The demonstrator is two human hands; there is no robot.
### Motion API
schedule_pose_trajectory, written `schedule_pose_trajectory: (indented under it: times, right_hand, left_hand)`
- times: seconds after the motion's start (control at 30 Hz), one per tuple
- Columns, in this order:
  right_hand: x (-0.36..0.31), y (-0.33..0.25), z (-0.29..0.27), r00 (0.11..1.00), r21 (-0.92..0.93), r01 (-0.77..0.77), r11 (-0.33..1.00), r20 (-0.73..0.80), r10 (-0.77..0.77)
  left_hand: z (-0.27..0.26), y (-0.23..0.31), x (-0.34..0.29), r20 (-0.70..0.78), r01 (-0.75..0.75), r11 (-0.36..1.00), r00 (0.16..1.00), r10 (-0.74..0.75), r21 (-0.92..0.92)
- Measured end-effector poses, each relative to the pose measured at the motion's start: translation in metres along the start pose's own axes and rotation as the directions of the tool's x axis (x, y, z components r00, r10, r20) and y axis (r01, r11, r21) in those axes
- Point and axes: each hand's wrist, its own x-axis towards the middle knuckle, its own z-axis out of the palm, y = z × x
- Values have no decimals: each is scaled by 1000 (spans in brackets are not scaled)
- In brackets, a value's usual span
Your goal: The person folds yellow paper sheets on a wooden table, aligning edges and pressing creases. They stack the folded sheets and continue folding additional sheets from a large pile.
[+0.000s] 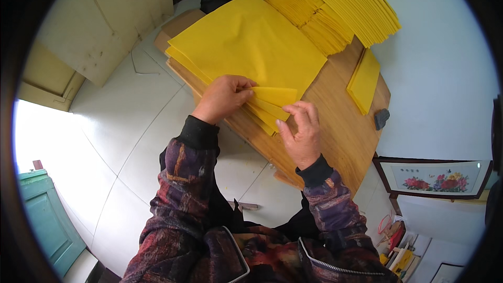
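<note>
A large yellow sheet, felt-like and lying in layers, spreads over the wooden table. Its near corner is folded into narrow overlapping flaps. My left hand is closed on the left end of these flaps, thumb on top. At their right end, my right hand has its fingers curled, with thumb and forefinger at the edges of the fold. A small gap shows between those two fingertips, and the flap edge lies between them.
Tall piles of folded yellow sheets stand at the table's back, against the wall. Farther right lie a narrow folded yellow piece and a dark grey block. A framed flower picture is at right, a teal cabinet at lower left.
</note>
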Motion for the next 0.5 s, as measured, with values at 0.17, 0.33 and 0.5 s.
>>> schedule_pose_trajectory:
  times: [0.17,0.33,0.5]
  right_hand:
    - [-1,8,10,999,-46,-32,998,12,33]
    - [7,11,7,993,102,-113,988,39,109]
    - [28,11,2,999,-44,14,999,-29,-15]
  left_hand:
    - [1,-2,0,-33,-5,1000,999,5,-21]
    - [-1,-3,0,-2,-28,998,1000,28,-60]
    - [-5,0,-2,35,-114,993,993,114,-2]
